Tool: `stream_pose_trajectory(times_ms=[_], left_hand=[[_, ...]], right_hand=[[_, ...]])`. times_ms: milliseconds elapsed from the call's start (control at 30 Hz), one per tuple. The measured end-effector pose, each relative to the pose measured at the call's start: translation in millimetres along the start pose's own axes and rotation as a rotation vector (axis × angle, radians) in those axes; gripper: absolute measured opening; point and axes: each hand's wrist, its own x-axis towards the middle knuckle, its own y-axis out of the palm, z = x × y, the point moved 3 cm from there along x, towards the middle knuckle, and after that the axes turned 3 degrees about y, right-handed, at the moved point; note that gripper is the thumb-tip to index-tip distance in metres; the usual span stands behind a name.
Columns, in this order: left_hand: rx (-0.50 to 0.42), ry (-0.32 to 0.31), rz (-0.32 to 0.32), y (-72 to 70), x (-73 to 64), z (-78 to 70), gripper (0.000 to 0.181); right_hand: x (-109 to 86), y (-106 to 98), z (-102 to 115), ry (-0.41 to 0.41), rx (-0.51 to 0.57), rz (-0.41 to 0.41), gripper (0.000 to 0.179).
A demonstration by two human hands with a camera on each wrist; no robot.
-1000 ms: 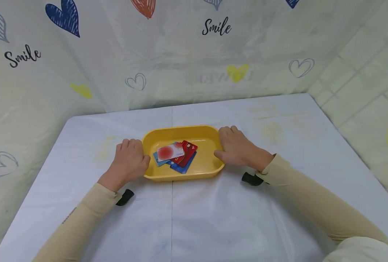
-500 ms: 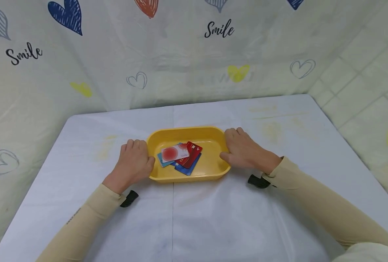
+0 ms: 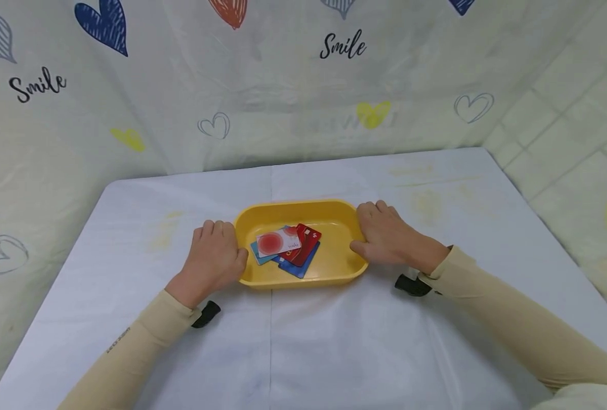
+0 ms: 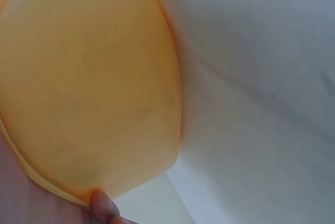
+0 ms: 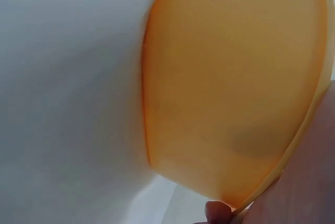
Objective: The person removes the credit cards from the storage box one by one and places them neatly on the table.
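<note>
A yellow plastic tray point(image 3: 336, 267) lies between the two hands in the head view. Its left end is gripped by my left hand point(image 3: 212, 256), thumb over the rim. My right hand point(image 3: 389, 234) holds the opposite end in the same way. Inside the tray, left of its middle, several plastic cards overlap: a white card with red circles point(image 3: 278, 242) on top, a red card point(image 3: 308, 244), and blue ones point(image 3: 297, 269) beneath. Both wrist views show the tray's outer side wall point(image 4: 94, 88), with fingertips point(image 4: 102, 205) curled under the rim.
The tray is on a table with a white cover point(image 3: 314, 347), which has faint yellow stains. Behind the table hangs a pale curtain point(image 3: 273, 68) printed with hearts and words. A dark wrist camera point(image 3: 207, 314) sits under the left sleeve, another under the right.
Both hands have shifted the tray to the right and slightly nearer, with the cards in it. The grip on each end stays the same.
</note>
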Motion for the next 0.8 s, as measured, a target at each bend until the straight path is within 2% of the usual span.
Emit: stream_pose_trajectory(times_ms=[200, 367, 533, 667, 800], left_hand=[[-0.004, 0.019, 0.014, 0.5, 2.6, -3.4, 0.023], [0.014, 0.020, 0.040, -1.0, 4.0, -2.4, 0.024], [0.018, 0.030, 0.062, -5.4, 4.3, -0.5, 0.023], [0.020, 0.026, 0.093, -8.8, 5.2, 0.1, 0.030], [0.008, 0.003, 0.091, -11.8, 6.5, 1.2, 0.043]], right_hand=[[-5.7, -1, -5, 0.017, -0.002, 0.011, 0.031], [-8.0, -4, -5, 0.031, -0.004, 0.017, 0.037], [-10.5, -8, -2, 0.036, -0.063, -0.005, 0.042], [-12.9, -14, 1, 0.035, -0.124, -0.014, 0.056], [-12.1, -25, 6, 0.046, -0.100, -0.021, 0.072]])
